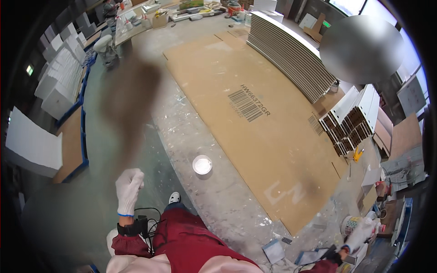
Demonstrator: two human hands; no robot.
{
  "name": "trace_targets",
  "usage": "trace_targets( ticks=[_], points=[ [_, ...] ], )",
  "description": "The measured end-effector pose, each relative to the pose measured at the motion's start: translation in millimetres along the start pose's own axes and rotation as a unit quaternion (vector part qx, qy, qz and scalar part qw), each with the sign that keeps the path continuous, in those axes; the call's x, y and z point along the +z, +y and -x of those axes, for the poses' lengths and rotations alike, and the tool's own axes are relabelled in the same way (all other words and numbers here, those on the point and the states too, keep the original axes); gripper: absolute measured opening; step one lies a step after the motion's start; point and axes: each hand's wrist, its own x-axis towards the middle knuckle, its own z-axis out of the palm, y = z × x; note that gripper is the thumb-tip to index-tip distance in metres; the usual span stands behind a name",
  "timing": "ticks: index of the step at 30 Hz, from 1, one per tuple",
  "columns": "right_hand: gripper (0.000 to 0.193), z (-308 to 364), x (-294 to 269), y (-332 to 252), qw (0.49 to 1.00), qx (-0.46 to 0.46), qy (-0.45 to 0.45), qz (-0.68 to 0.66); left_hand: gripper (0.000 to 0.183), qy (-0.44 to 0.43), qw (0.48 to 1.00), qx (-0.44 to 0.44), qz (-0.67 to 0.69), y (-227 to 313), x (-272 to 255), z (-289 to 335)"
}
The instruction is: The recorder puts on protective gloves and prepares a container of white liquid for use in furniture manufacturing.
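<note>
My left hand [129, 189], in a white knitted glove with a blue cuff, is held over the floor left of the table, its fingers curled closed with nothing showing in them. Far out at the lower right, my right hand [363, 230], gloved alike, reaches among cluttered items. Its fingers look closed around something, small and partly hidden there. Beside it stands a white tub [349, 224], and a red-tipped item [382, 227] shows at its fingertips. On the table before me are a small white cup [202, 164] of white contents and a large flat cardboard sheet [255, 123].
A long stack of white-edged panels [291, 54] stands along the sheet's far right side, with bundled white profiles [353, 118] nearer. A yellow tool [358, 154] lies beside them. White panel stacks [63, 77] on blue pallets line the left. Bottles and tools crowd the far table [132, 27].
</note>
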Motion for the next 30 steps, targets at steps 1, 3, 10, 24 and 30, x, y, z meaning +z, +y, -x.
trace_targets(
  ticks=[1, 3, 10, 24, 30],
  points=[
    [0.057, 11, -2, -11, 0.993, 0.045, -0.103, 0.034, 0.015, -0.024, 1.0, -0.01, 0.014, -2, 14, -5],
    [0.069, 96, 17, -95, 0.93, -0.197, -0.149, -0.273, 0.015, -0.044, 0.998, -0.024, 0.029, -7, 23, -12],
    [0.094, 315, 40, -315, 0.711, -0.595, -0.357, -0.114, 0.017, -0.096, 0.992, -0.016, 0.085, -49, -14, -21],
    [0.078, 383, 105, -369, 0.679, -0.596, -0.426, -0.042, 0.024, 0.068, 0.995, -0.075, 0.005, -114, -175, -34],
    [0.075, 387, 115, -360, 0.7, -0.593, -0.397, -0.035, 0.028, 0.076, 0.993, -0.07, 0.047, -136, -205, -61]
  ],
)
